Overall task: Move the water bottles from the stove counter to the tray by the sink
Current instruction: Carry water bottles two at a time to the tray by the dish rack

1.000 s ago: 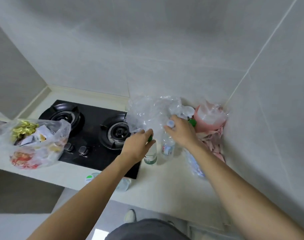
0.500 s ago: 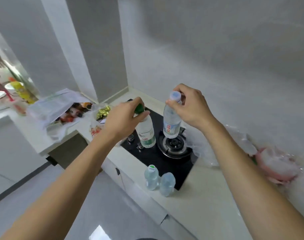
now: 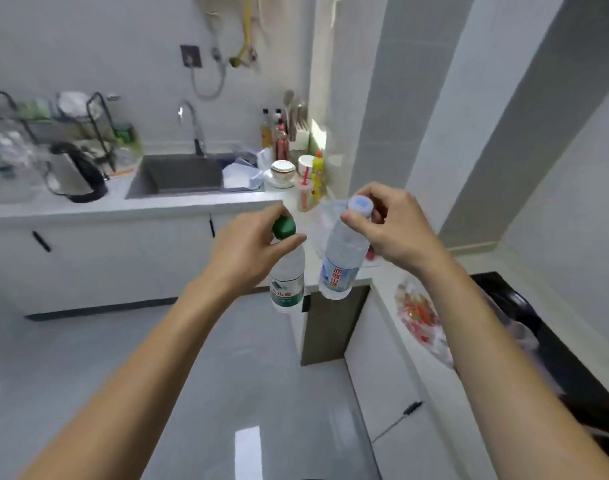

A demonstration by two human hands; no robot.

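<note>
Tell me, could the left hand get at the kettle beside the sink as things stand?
Probably not yet. The left hand is closed around the cap of the green-capped bottle and hangs over the floor, well short of the kettle on the far counter. Nothing blocks the path, but the hand is occupied.

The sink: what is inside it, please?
In the sink the grey bottom on the left looks bare. At its right end lies a white and bluish heap, too blurred to name. What is under that heap cannot be seen.
</note>
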